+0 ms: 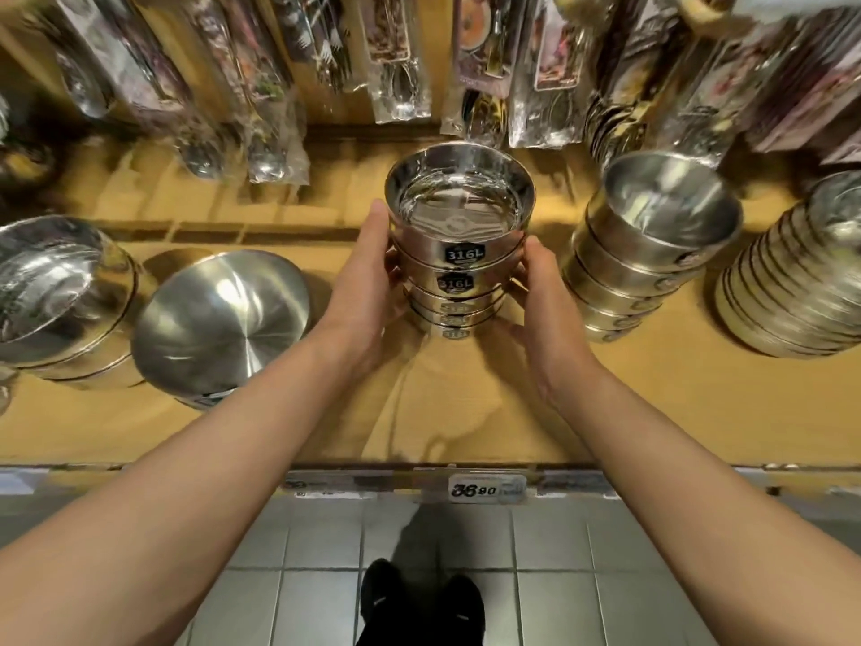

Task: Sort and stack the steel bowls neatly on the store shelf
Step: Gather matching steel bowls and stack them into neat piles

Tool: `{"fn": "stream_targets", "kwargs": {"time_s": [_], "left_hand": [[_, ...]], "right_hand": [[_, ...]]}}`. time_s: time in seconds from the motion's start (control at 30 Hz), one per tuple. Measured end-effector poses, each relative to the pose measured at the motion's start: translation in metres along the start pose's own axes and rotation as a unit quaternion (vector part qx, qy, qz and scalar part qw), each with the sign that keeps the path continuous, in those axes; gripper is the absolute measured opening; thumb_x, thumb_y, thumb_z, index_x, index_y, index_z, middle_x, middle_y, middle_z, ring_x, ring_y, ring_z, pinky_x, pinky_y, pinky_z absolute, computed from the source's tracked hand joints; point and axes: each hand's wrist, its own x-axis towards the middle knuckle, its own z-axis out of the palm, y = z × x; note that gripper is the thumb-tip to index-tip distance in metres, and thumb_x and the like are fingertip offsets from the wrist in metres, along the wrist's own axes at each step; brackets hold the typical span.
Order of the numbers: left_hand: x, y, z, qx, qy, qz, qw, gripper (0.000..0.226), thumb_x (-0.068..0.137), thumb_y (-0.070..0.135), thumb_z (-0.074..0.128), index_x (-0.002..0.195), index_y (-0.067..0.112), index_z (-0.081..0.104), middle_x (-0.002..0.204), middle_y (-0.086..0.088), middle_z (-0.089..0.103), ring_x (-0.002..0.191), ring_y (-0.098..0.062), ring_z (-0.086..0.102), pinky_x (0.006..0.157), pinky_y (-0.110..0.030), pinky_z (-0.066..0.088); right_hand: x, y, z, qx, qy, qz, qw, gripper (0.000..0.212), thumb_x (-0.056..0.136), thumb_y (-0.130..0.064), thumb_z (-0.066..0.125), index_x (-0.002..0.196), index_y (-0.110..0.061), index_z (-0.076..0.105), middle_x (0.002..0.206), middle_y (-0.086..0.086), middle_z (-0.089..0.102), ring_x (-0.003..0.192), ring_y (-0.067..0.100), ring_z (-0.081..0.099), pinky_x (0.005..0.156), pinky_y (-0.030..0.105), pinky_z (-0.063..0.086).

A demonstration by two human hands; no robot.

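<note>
Gripping a stack of steel bowls [459, 254] from both sides, head view: left hand [368, 277] pressed flat on the stack's left wall, thumb up near the top bowl's rim, fingers wrapped behind; right hand [543, 296] cupped on the right wall, lower down, fingers curled round the far side. Both hands half-open, closed onto the stack. Stack stands upright at mid-shelf [466, 412], about five bowls nested, mouths up. Black stickers on the front of the top two bowls read "316L"; lower stickers too blurred to read.

Right of it, apart: a leaning bowl stack [652, 254], then a taller stack of shallower bowls [787, 291] at the edge. Left: one overturned bowl [219, 324], base up, and a large bowl stack [56, 296] just beside it. Bagged cutlery packs [400, 62] hang behind, print unreadable. Price tag [487, 488] on the shelf lip reads "36.90". Tiled floor [559, 575] and black shoes [419, 599] below.
</note>
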Motion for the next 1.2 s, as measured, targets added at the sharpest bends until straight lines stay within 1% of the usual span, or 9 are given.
{"fn": "stream_targets", "kwargs": {"time_s": [0.2,0.37,0.5,0.6,0.7,0.8,0.9,1.03,1.2], "left_hand": [[-0.008,-0.002,0.002,0.028,0.013,0.019,0.999,0.061,0.1,0.069,0.033,0.129,0.028,0.066,0.121,0.008,0.073,0.115,-0.008,0.064,0.086,-0.033,0.049],[-0.01,-0.001,0.004,0.026,0.021,0.02,0.999,0.058,0.1,0.068,0.032,0.127,0.03,0.067,0.119,0.011,0.073,0.115,-0.009,0.063,0.088,-0.036,0.048],[-0.011,0.0,0.003,0.026,0.021,0.018,0.999,0.057,0.1,0.067,0.035,0.124,0.028,0.069,0.116,0.011,0.074,0.115,-0.01,0.063,0.09,-0.037,0.048],[-0.011,0.004,0.001,0.028,0.023,0.024,0.999,0.056,0.102,0.063,0.034,0.113,0.023,0.071,0.115,0.01,0.072,0.119,-0.015,0.059,0.09,-0.037,0.047],[-0.011,0.009,0.0,0.038,0.037,0.072,0.996,0.051,0.103,0.059,0.033,0.103,0.022,0.069,0.105,0.008,0.071,0.113,-0.015,0.06,0.085,-0.035,0.045],[-0.012,0.013,0.002,0.062,0.032,0.104,0.992,0.05,0.102,0.059,0.036,0.115,0.025,0.071,0.11,0.008,0.073,0.114,-0.012,0.062,0.092,-0.037,0.048],[-0.013,0.015,0.003,0.079,0.044,0.096,0.991,0.04,0.101,0.056,0.045,0.113,0.031,0.073,0.112,0.012,0.075,0.117,-0.011,0.064,0.097,-0.038,0.05],[-0.014,0.016,0.004,0.084,0.049,0.096,0.991,0.035,0.097,0.055,0.049,0.099,0.034,0.077,0.102,0.017,0.078,0.105,-0.004,0.067,0.086,-0.032,0.05],[-0.012,0.015,0.002,0.111,0.058,0.098,0.987,0.057,0.085,0.064,0.05,0.123,0.028,0.072,0.123,0.013,0.072,0.122,-0.006,0.06,0.103,-0.037,0.047]], "right_hand": [[0.001,-0.005,-0.007,-0.019,-0.036,0.003,0.999,0.041,0.097,-0.058,0.034,0.075,-0.062,0.068,0.088,-0.031,0.071,0.107,0.001,0.061,0.106,0.051,0.045],[0.003,-0.006,-0.007,-0.005,-0.038,0.031,0.999,0.039,0.1,-0.057,0.035,0.101,-0.039,0.07,0.114,-0.015,0.069,0.109,0.002,0.059,0.102,0.044,0.048],[0.005,-0.006,-0.01,-0.022,-0.05,0.033,0.998,0.036,0.101,-0.057,0.035,0.095,-0.045,0.069,0.101,-0.027,0.067,0.099,-0.005,0.055,0.079,0.032,0.048],[0.005,-0.008,-0.012,-0.057,-0.044,0.014,0.997,0.04,0.102,-0.052,0.036,0.078,-0.05,0.069,0.082,-0.033,0.067,0.094,-0.006,0.056,0.085,0.032,0.048],[0.004,-0.01,-0.013,-0.045,-0.016,-0.025,0.999,0.027,0.098,-0.047,0.043,0.1,-0.035,0.067,0.088,-0.026,0.061,0.082,-0.008,0.06,0.079,0.022,0.047],[0.0,-0.016,-0.01,-0.054,-0.001,-0.068,0.996,0.045,0.095,-0.052,0.038,0.118,-0.027,0.068,0.105,-0.019,0.069,0.105,0.001,0.062,0.093,0.024,0.046],[-0.004,-0.023,-0.008,-0.045,-0.005,-0.07,0.997,0.045,0.094,-0.055,0.036,0.102,-0.027,0.07,0.102,-0.012,0.072,0.096,0.0,0.063,0.091,0.032,0.046],[-0.004,-0.029,-0.009,-0.05,-0.005,-0.071,0.996,0.037,0.097,-0.053,0.038,0.085,-0.038,0.069,0.093,-0.019,0.072,0.09,-0.006,0.063,0.088,0.031,0.046],[-0.009,-0.029,-0.009,-0.065,-0.012,-0.059,0.996,0.038,0.098,-0.052,0.043,0.118,-0.024,0.06,0.138,0.005,0.061,0.131,0.023,0.052,0.113,0.044,0.04]]}}
